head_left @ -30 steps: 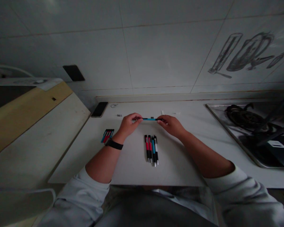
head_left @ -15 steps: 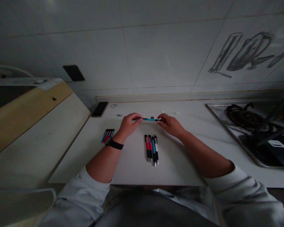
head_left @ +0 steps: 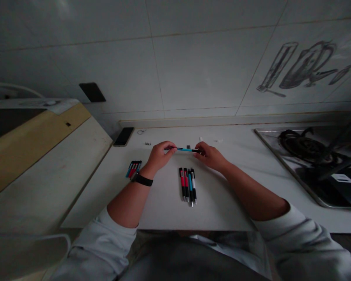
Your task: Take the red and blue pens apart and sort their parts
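Between my hands a blue pen (head_left: 185, 149) with black ends lies level above the counter. My left hand (head_left: 160, 153) pinches its left end; my right hand (head_left: 210, 154) has its fingers closed round the black right end. Below them several pens lie side by side on the counter: a red pen (head_left: 182, 184), another red one, a blue pen (head_left: 190, 185) and a white pen (head_left: 194, 186). Left of my watch-strapped wrist is a row of red and blue pen barrels (head_left: 133, 168), partly hidden by the wrist.
Small springs (head_left: 148, 144) sit behind my left hand, small dark parts (head_left: 188, 147) behind the pen, and pale small pieces (head_left: 218, 141) farther right. A phone (head_left: 124, 136) lies at the back left. A gas stove (head_left: 304, 146) is set in the counter (head_left: 234, 210) at right.
Both hands keep hold of the blue pen in nearly the same place. The right fingers have shifted slightly on its end, and the view has tilted a little.
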